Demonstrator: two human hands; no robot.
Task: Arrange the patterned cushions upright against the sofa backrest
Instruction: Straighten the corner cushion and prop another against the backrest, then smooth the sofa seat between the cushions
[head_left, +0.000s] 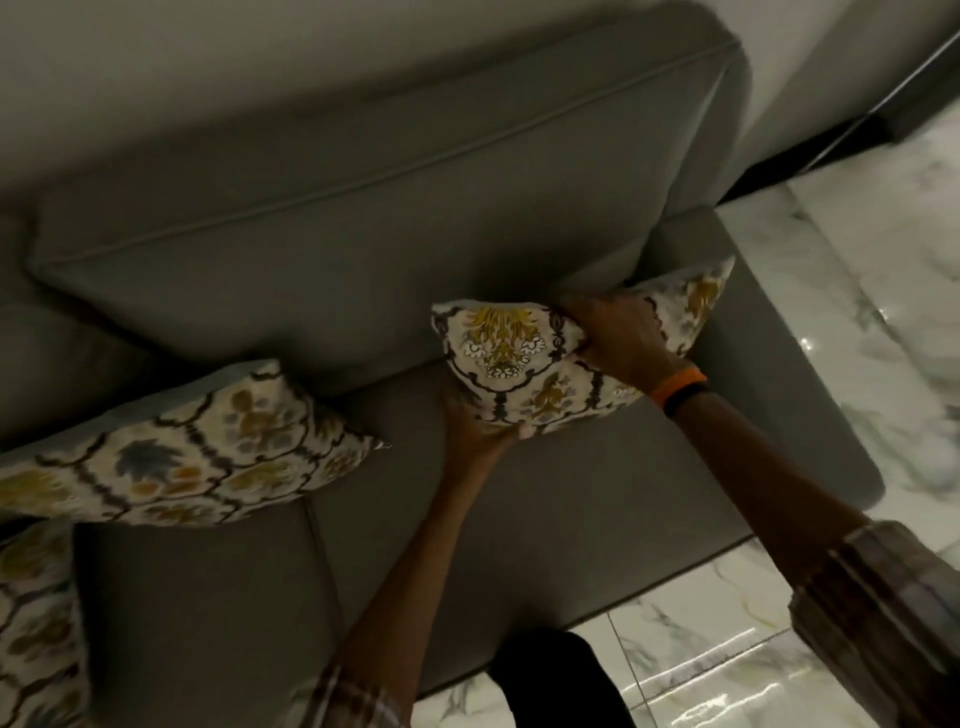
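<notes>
A cream cushion with yellow and brown floral pattern (524, 358) stands at the right end of the grey sofa, against the backrest cushion (363, 218). My left hand (475, 423) grips its lower edge from beneath. My right hand (618, 332) presses down on its top edge, denting it. A second patterned cushion (197, 457) leans tilted at the left, its upper edge near the backrest. A third patterned cushion (36, 623) lies at the bottom left, partly cut off by the frame.
The grey seat (519, 545) stretches between the cushions. The low sofa arm (779, 364) sits right of the held cushion. White marble floor tiles (883, 260) lie to the right and front. A dark shape (556, 680) is below, near the sofa front.
</notes>
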